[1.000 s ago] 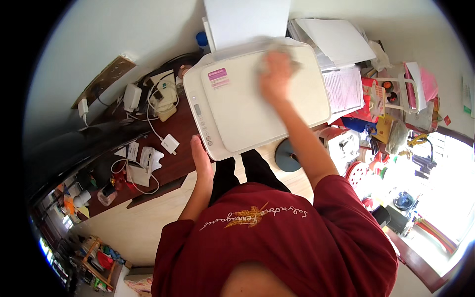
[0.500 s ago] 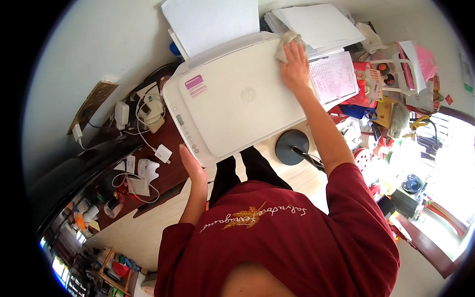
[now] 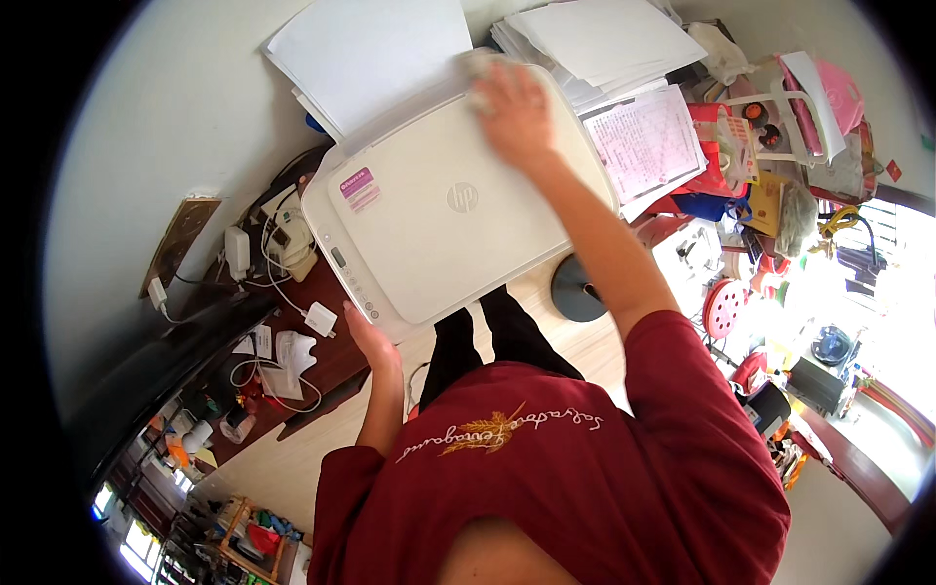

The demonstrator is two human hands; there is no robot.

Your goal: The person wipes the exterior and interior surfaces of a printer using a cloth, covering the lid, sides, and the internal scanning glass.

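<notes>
A white printer with a flat lid, a purple-and-white sticker and a strip of buttons along its left side lies before me. My right hand presses a greyish crumpled cloth against the lid's far edge, by the rear paper feed; motion smears the fingers a little. White paper sheets stand upright in that feed. At the near left corner, my left hand grips the printer's edge, with part of its fingers hidden by the casing.
Stacked papers and a printed sheet lie right of the printer. A white charger with cable rests on the dark red desk at left. A round black base stands below right. Bags and clutter crowd the far right.
My right hand has slid the cloth leftward along the lid's far edge, from the far right corner towards the paper feed. My left hand stays at the near left corner.
</notes>
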